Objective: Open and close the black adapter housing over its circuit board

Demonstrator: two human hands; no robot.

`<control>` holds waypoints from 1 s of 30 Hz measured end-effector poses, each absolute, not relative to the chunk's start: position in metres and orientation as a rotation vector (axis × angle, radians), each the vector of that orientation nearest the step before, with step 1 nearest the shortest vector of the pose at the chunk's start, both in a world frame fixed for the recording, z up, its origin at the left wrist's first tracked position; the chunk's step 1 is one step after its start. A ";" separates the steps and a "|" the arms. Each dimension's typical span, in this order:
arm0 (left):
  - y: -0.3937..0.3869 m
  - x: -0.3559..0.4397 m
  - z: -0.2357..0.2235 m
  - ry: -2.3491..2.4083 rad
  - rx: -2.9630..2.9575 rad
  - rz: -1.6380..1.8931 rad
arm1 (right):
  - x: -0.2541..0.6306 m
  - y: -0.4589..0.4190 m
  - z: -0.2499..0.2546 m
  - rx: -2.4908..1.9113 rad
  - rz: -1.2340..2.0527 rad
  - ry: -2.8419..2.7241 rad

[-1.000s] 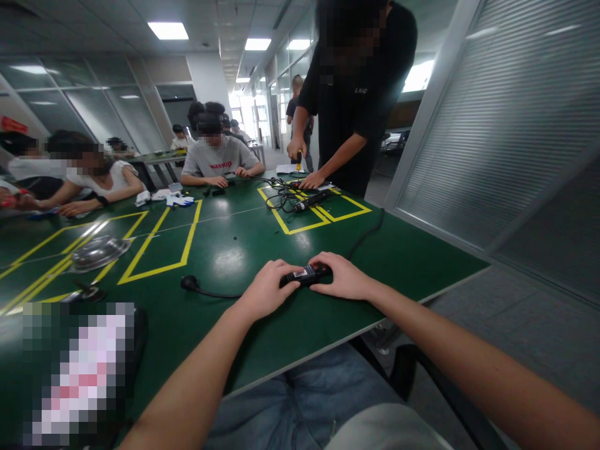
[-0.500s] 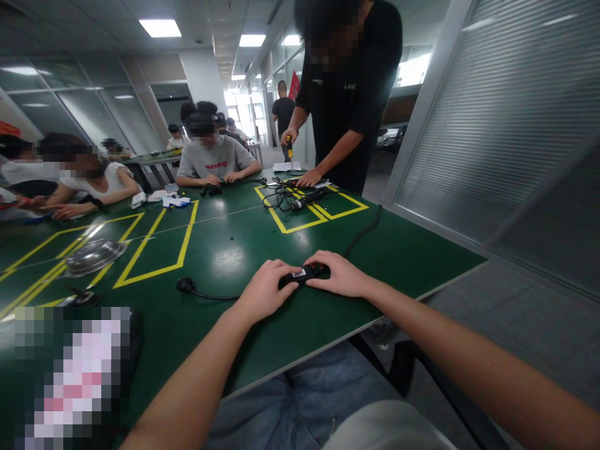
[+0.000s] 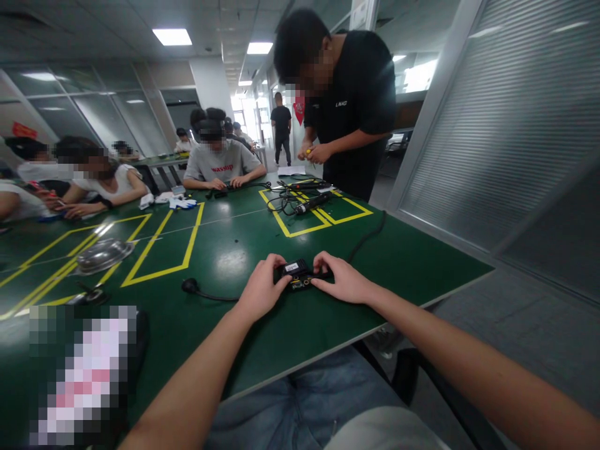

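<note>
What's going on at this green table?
Someone's left hand and right hand hold the two ends of an open black device at the table. Its labelled cover sits raised at the back, exposing the insides; whether it's fully detached, can't tell. A plug lies to the left, its cord running toward the left hand. Across the table, a standing co-worker in black holds something yellow near a tangle of cables.

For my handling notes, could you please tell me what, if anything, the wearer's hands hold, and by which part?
The black device, by its left end in the left hand; the right hand is at its right end, but contact there is unclear.
</note>
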State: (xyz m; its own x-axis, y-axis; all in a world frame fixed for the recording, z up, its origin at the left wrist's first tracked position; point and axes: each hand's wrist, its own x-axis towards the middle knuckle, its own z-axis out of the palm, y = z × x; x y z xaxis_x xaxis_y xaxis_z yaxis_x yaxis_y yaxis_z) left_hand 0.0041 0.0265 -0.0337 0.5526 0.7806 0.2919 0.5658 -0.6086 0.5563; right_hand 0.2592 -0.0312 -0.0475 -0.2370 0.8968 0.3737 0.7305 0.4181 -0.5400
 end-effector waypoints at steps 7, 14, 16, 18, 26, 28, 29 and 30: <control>0.029 -0.001 -0.027 1.184 2.504 0.685 | 0.258 -0.029 -0.048 -1.355 0.298 -2.054; 0.013 -0.003 -0.012 1.124 2.622 0.488 | 0.255 -0.033 -0.047 -1.337 0.243 -2.063; 0.012 -0.003 -0.011 1.115 2.626 0.449 | 0.254 -0.034 -0.047 -1.332 0.226 -2.065; 0.012 -0.003 -0.011 1.099 2.622 0.425 | 0.254 -0.034 -0.047 -1.325 0.216 -2.067; 0.013 -0.002 -0.008 1.108 2.594 0.470 | 0.256 -0.035 -0.047 -1.296 0.195 -2.060; 0.014 -0.002 -0.008 1.109 2.585 0.491 | 0.256 -0.035 -0.047 -1.289 0.191 -2.052; 0.015 -0.002 -0.008 1.109 2.580 0.502 | 0.256 -0.035 -0.047 -1.285 0.191 -2.046; 0.016 -0.003 -0.009 1.109 2.574 0.513 | 0.257 -0.035 -0.046 -1.280 0.191 -2.040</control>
State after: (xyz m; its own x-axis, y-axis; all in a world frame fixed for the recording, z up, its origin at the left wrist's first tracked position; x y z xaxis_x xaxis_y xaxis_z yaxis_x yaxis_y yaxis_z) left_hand -0.0027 0.0158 -0.0087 0.6400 0.7402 0.2062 0.6364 -0.6610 0.3975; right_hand 0.2567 -0.0352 -0.0464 -0.2571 0.8347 0.4870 0.7295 0.4982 -0.4686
